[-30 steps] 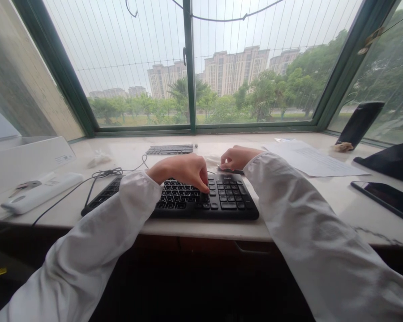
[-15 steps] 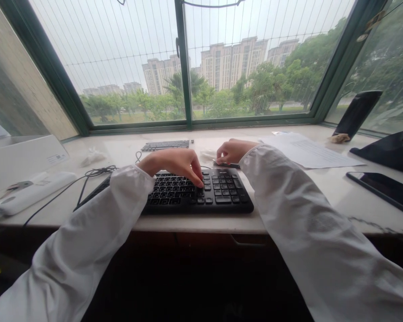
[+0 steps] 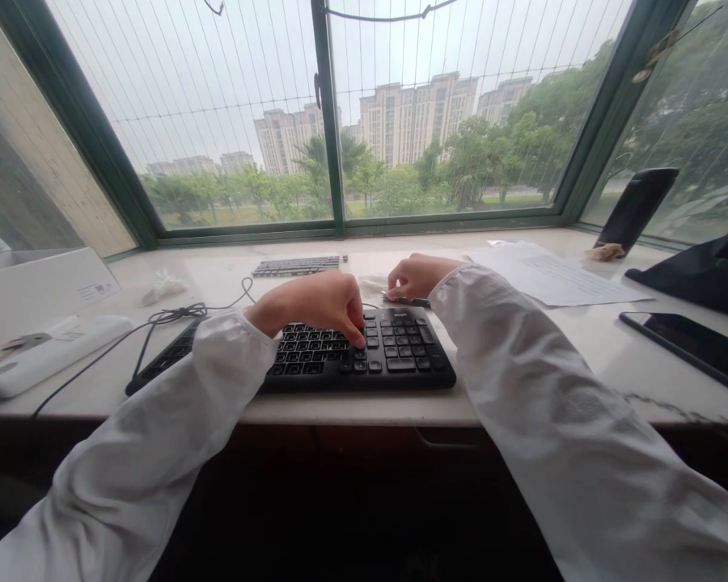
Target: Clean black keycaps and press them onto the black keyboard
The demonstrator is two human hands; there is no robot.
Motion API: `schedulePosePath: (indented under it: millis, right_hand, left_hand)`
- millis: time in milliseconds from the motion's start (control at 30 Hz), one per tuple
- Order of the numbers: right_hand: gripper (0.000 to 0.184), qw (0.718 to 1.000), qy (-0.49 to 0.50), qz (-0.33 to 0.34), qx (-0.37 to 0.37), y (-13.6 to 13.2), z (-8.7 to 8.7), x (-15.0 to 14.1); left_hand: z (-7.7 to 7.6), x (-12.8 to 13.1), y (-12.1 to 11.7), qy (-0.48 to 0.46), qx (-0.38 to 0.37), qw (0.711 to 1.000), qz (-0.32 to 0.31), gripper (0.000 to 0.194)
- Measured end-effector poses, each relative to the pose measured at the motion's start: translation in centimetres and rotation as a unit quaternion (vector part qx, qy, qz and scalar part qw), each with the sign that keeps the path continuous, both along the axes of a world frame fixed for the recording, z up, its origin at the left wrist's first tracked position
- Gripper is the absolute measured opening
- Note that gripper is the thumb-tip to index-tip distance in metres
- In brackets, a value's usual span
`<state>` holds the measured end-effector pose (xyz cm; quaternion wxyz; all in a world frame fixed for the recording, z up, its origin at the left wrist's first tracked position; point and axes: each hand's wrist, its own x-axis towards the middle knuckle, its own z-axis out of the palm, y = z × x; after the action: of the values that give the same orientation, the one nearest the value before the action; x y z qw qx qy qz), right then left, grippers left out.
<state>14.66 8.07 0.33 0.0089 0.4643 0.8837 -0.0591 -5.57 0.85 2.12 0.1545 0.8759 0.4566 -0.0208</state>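
Observation:
A black keyboard [image 3: 400,381] lies along the front of the ledge. Its left and middle part shows bare key sockets, while keycaps sit on the right-hand number block. My left hand [image 3: 331,303] arches over it, thumb and fingers pinched together and pointing down at a key left of the number block. Whatever is between those fingertips is hidden. Just behind the keyboard, my right hand [image 3: 417,277] has its fingertips closed at the shiny end of a slim dark tool [image 3: 416,302] lying on the ledge. Loose keycaps [image 3: 297,265] are laid out in rows farther back.
A coiled cable [image 3: 182,311] runs from the left. Also there are a white power strip [image 3: 54,352], a white box [image 3: 42,279] and a crumpled clear bag [image 3: 162,288]. On the right are paper sheets [image 3: 558,275], a phone [image 3: 692,343] and a dark upright object [image 3: 638,208]. Windows stand behind.
The view has shifted slightly. Both hands keep nearly the same places, the left pinched at the keyboard and the right at the tool's end.

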Motion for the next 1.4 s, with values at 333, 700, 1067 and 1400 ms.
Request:
schedulePosePath:
  millis: [333, 700, 1067, 1400]
  right_hand:
    - [0.022, 1.000, -0.007, 0.010, 0.013, 0.5, -0.5, -0.4]
    - [0.023, 1.000, -0.004, 0.016, 0.026, 1.0, -1.1, -0.6]
    - [0.025, 1.000, -0.005, 0.018, 0.024, 1.1, -1.0, -0.4]
    - [0.023, 1.000, 0.022, -0.001, -0.003, 0.9, -0.9, 0.6]
  left_hand:
    - [-1.0, 0.5, 0.5, 0.005, 0.058, 0.998, -0.020, 0.026]
    - [-1.4, 0.7, 1.2, 0.029, 0.055, 0.998, -0.004, 0.034]
    - [-1.5, 0.6, 1.2, 0.003, 0.033, 0.999, -0.037, 0.023]
    - [0.0, -2.3, 2.1, -0.126, 0.036, 0.991, 0.029, 0.034]
